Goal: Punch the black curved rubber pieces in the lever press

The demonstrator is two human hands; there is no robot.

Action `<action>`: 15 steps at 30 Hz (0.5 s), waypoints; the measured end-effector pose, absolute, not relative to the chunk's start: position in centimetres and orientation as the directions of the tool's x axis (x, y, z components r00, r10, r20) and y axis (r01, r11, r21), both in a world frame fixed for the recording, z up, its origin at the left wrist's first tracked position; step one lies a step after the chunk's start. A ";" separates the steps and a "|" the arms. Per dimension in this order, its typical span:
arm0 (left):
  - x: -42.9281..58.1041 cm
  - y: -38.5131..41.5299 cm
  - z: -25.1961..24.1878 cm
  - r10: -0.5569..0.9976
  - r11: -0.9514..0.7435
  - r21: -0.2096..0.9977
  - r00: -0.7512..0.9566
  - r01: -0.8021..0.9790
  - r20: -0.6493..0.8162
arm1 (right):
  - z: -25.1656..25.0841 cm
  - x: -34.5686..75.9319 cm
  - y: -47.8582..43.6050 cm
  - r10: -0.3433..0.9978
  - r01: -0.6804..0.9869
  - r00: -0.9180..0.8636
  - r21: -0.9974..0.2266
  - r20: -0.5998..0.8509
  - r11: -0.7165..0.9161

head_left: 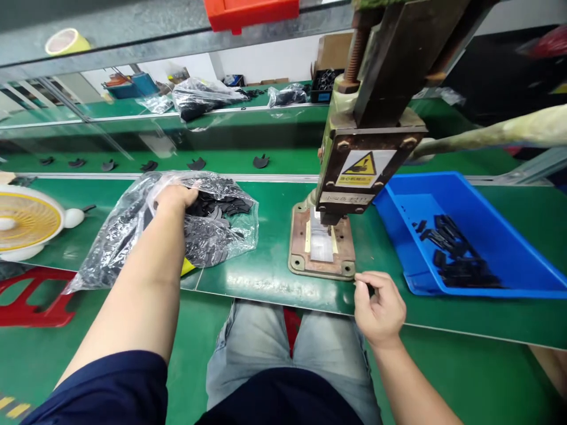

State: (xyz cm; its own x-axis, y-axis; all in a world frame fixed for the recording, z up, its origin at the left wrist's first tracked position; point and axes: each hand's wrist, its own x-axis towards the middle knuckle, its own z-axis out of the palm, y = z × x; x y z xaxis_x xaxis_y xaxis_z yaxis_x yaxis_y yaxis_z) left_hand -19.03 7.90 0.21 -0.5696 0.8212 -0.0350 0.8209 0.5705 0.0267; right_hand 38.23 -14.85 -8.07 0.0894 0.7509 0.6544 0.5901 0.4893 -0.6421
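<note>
My left hand (177, 196) reaches into the mouth of a clear plastic bag (119, 224) on the left of the bench. Its fingertips are hidden among the curved black plastic parts (217, 206) that fill the bag. Low on the right, my right hand (381, 307) rests at the bench edge, thumb and forefinger pinched together. Whatever it may hold is too small to make out. Just beyond it stands a hand press (349, 171) with a warning label. A metal fixture plate (322, 245) lies on the press base, below the ram.
A blue bin (416, 265) with small black parts sits right of the press, under its lever (500, 133). Several black pieces (260, 161) lie spaced along the conveyor belt behind. At far left is a fan (26, 221). A shelf beam (155, 41) crosses above.
</note>
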 end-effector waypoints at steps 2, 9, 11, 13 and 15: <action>-19.2 7.7 0.3 0.771 0.634 0.016 -0.631 0.773 -0.085 | -8.0 38.2 -14.8 0.752 0.589 0.089 -0.643 0.654 0.489; -16.0 5.9 -0.3 0.862 0.502 0.011 -0.498 0.865 -0.098 | -8.1 38.2 -14.7 0.738 0.592 0.100 -0.636 0.667 0.495; -14.2 4.9 -0.7 0.880 0.468 0.008 -0.465 0.884 -0.092 | -8.2 38.3 -14.7 0.740 0.591 0.101 -0.638 0.665 0.494; -13.1 3.8 -0.8 0.905 0.421 0.000 -0.419 0.907 -0.073 | -8.3 38.3 -14.7 0.745 0.583 0.105 -0.647 0.659 0.490; -13.2 3.2 -0.5 0.923 0.381 0.008 -0.381 0.924 -0.050 | -8.3 38.3 -14.7 0.749 0.574 0.105 -0.655 0.654 0.492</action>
